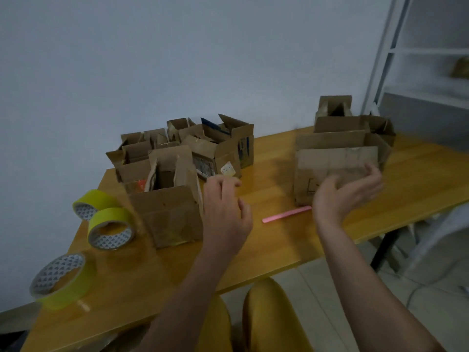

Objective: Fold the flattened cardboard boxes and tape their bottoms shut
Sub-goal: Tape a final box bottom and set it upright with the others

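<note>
In the head view, the person's right hand (347,193) reaches for a cardboard box (337,171) on the right side of the wooden table (279,245). Its fingers are spread and a little bent, right at the box's front, and it has not closed on anything. The left hand (224,214) hangs in the air with loose fingers and holds nothing, just beside another folded box (170,212). It looks like the person is between boxes, about to pick one up. Next, the box needs a firm hold with both hands. Three rolls of yellow tape (110,228) sit on the left of the table, and a pink stick (286,214) lies in the middle. More folded boxes (203,146) stand at the back by a plain pale wall (177,59). White shelves (429,52) stand on the right.
</note>
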{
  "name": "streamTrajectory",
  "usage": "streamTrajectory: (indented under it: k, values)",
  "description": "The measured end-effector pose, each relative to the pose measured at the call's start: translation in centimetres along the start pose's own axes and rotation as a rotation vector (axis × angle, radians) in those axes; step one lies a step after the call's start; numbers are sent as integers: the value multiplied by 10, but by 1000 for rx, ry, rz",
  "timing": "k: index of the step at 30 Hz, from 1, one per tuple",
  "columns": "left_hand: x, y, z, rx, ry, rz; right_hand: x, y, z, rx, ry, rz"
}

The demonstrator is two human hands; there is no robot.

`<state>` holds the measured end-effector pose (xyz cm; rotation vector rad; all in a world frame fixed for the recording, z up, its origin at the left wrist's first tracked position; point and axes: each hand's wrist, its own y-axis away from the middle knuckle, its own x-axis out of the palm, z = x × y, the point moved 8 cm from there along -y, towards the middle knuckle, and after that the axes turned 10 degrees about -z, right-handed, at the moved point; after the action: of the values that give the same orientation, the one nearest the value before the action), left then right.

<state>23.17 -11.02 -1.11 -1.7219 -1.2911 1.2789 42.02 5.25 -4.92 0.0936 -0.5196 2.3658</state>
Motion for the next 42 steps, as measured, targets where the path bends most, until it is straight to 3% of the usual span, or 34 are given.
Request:
streamTrajectory:
  k: [3, 6, 10, 13, 20, 24, 29, 33, 36, 42]
  values:
    - [43, 0, -7, -111, 54, 198, -4, -40, -43, 206, 203, -14]
    - [77, 1, -6, -181, 90, 353, 10, -50, -76, 367, 187, 123]
    - [111, 6, 14, -279, 57, 517, 20, -39, -73, 250, 342, 213]
    - [129, 10, 38, -464, 59, 568, 34, -30, -63, 123, 353, 292]
    - [152, 9, 77, -819, 138, 567, 76, -3, -48, -126, 361, 454]
    - [167, 6, 95, -942, 179, 522, 106, 8, -62, -96, 322, 618]
    - [186, 4, 109, -976, 226, 478, 120, 1, -68, -49, 337, 594]
    - [194, 1, 116, -946, 189, 359, 120, -5, -59, -175, 403, 435]
    - [196, -3, 115, -886, 148, 326, 138, -2, -59, -248, 409, 432]
    - [174, -15, 112, -872, 128, 155, 178, 1, -64, -161, 392, 425]
